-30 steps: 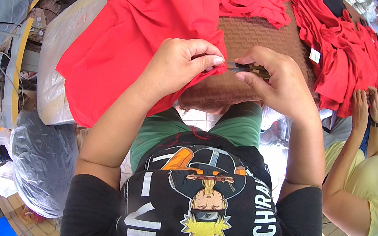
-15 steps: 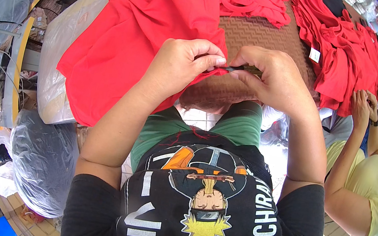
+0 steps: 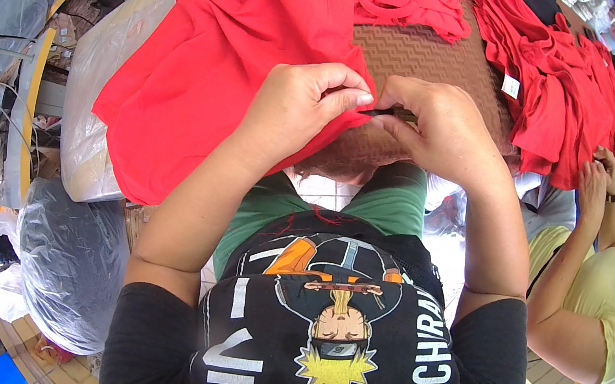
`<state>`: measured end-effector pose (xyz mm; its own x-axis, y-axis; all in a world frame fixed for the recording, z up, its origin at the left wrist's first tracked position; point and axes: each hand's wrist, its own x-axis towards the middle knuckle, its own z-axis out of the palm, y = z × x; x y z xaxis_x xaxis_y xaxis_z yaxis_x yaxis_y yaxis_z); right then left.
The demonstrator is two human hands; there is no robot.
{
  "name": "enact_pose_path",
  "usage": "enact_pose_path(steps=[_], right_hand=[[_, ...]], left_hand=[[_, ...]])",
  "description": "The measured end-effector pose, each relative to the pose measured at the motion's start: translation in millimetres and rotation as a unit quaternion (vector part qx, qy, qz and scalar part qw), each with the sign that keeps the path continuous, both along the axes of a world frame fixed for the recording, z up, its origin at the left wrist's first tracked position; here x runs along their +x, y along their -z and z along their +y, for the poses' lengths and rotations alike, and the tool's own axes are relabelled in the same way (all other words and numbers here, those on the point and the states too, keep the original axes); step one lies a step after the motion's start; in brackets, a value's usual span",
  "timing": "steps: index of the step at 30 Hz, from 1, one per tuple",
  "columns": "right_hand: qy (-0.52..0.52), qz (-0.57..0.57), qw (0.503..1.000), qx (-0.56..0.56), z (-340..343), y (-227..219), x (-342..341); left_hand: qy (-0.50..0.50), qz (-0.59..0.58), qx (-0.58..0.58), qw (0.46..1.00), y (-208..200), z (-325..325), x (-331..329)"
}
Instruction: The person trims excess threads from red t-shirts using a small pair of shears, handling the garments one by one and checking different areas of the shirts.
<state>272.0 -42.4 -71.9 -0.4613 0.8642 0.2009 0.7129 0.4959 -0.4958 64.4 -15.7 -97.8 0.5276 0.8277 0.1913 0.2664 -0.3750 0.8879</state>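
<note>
A large red fabric garment is spread over the brown-covered table in front of me and hangs down over the near edge on the left. My left hand pinches its right-hand edge between thumb and fingers. Close beside that pinch, my right hand is closed round small dark thread snips; most of the tool is hidden by the fingers. The narrow tip of the snips points left and meets the garment's edge by my left fingertips.
More red garments lie heaped on the table at the back and right. A co-worker in a yellow top sits at the right, hands at that pile. Plastic-wrapped bundles stand at my left.
The tip of the snips has shifted slightly left along the garment's edge, and my hands have moved a little. At the right, the co-worker's hands have also shifted slightly.
</note>
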Motion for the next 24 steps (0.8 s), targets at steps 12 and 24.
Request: enact_pose_path(steps=[12,24], right_hand=[[0.156,0.074,0.975,-0.139,0.4,45.7,16.9],[0.197,0.062,0.975,-0.083,-5.9,65.3,4.2]], left_hand=[[0.028,-0.069,0.077,0.994,-23.3,-27.1,-38.9],[-0.080,0.152,0.164,0.971,75.4,-30.6,-12.8]])
